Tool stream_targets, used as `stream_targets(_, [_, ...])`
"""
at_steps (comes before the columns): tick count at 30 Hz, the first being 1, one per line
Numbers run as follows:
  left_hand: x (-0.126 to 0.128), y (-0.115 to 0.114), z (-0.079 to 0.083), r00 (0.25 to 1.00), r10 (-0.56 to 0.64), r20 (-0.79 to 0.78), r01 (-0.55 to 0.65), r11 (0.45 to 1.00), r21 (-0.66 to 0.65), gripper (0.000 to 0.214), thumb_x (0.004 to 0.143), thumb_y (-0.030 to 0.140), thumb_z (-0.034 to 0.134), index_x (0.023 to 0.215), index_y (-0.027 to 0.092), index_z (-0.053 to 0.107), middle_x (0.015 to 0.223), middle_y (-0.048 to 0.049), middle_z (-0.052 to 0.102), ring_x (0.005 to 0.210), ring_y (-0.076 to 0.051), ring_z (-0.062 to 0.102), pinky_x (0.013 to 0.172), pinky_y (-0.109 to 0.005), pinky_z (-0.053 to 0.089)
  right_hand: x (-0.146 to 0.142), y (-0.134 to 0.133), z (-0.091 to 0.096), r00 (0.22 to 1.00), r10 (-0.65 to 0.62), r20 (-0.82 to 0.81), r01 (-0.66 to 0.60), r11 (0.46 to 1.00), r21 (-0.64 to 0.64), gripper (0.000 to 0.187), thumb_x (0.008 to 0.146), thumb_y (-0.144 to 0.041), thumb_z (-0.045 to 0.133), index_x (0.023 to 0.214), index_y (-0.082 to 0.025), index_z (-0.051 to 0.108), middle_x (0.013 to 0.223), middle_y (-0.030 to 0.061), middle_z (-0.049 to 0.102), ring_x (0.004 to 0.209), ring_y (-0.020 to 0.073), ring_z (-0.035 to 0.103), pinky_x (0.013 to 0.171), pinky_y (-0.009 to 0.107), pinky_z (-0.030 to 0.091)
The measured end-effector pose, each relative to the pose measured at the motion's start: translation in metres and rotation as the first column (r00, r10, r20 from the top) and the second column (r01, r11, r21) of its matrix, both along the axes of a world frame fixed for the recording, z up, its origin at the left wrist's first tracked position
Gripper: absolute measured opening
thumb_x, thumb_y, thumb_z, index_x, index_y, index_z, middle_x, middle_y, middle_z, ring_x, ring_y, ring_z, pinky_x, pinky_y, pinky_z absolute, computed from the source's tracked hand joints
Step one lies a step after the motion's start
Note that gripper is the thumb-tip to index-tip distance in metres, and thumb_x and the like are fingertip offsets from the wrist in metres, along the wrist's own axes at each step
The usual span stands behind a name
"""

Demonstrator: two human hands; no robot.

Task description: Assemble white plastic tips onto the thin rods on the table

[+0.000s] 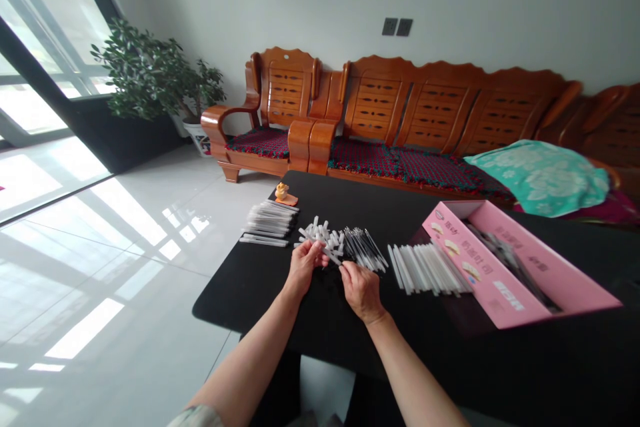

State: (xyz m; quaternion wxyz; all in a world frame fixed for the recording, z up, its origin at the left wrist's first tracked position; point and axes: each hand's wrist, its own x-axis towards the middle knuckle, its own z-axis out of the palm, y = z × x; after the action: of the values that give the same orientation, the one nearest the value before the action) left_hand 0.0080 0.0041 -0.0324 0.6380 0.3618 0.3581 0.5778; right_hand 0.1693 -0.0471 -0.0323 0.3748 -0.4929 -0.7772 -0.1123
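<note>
Held item: white tube [331, 255], thin and rigid-looking, gripped between the hands above the table.
Long axis: diagonal; one end points to 10 o'clock, the other to 4 o'clock.
Left hand [303, 268]: fingers pressed together, pinching the tube's 10 o'clock end.
Right hand [361, 291]: fingertips pressed together at the tube's 4 o'clock end; exact contact is small and hard to tell.
Table: black table [260, 300], under both hands.
Loose items: short tube pile [320, 235] at 12 o'clock from the left hand; dark-tipped stick bundle [364, 250] at 1 o'clock from the right hand.
Stacks: long tube row [425, 269] at 2 o'clock; white stick stack [267, 221] at 10 o'clock.
Container: pink carton [480, 267] at 3 o'clock, open, holding dark slender items [510, 263], too blurred to identify.
</note>
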Motion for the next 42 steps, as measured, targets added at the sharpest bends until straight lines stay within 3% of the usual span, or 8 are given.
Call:
stream_targets(5, [-0.0001, -0.0003, 0.0012, 1.000, 0.008, -0.001, -0.008, 1.000, -0.006, 0.041, 0.075, 0.050, 0.074, 0.084, 0.011, 0.066, 0.058, -0.0009, 0.064, 0.050, -0.010, 0.059, 0.054, -0.021, 0.046, 0.0003, 0.0002, 0.0000, 0.998, 0.002, -0.056, -0.002, 1.000, 0.002, 0.020, 0.098, -0.025, 0.047, 0.097, -0.013, 0.063, 0.075, 0.0052, 0.069, 0.065, 0.0156, 0.065, 0.064, 0.026, 0.041])
stream_targets(11, [0.0002, -0.0003, 0.0007, 1.000, 0.004, 0.002, -0.004, 1.000, -0.003, 0.039, 0.074, 0.049, 0.075, 0.083, 0.012, 0.066, 0.058, -0.0005, 0.064, 0.050, -0.010, 0.058, 0.053, -0.021, 0.046, -0.0002, 0.0009, -0.0007, 0.999, -0.006, -0.033, 0.007, 1.000, 0.017, 0.022, 0.099, -0.020, 0.044, 0.091, -0.014, 0.064, 0.069, 0.0039, 0.067, 0.062, 0.0152, 0.064, 0.062, 0.026, 0.039])
stream_targets(17, [-0.0001, -0.0004, 0.0007, 1.000, 0.012, -0.001, -0.012, 1.000, 0.000, 0.039, 0.075, 0.049, 0.074, 0.084, 0.011, 0.067, 0.059, -0.0008, 0.064, 0.050, -0.011, 0.059, 0.054, -0.022, 0.047, 0.0002, 0.0009, -0.0009, 0.996, -0.027, -0.085, 0.026, 1.000, -0.012, 0.020, 0.098, -0.028, 0.050, 0.095, -0.015, 0.064, 0.073, 0.0039, 0.069, 0.062, 0.0145, 0.064, 0.062, 0.025, 0.040])
stream_targets(42, [-0.0011, -0.0008, -0.0003, 1.000, 0.013, -0.015, -0.013, 1.000, 0.026, 0.036, 0.079, 0.047, 0.072, 0.085, 0.012, 0.066, 0.059, -0.0012, 0.064, 0.051, -0.011, 0.059, 0.054, -0.021, 0.048, 0.0010, 0.0009, 0.0004, 0.998, -0.019, -0.059, 0.017, 0.999, -0.034, 0.024, 0.099, -0.024, 0.045, 0.090, -0.016, 0.065, 0.067, 0.0031, 0.068, 0.058, 0.0145, 0.063, 0.060, 0.026, 0.038])
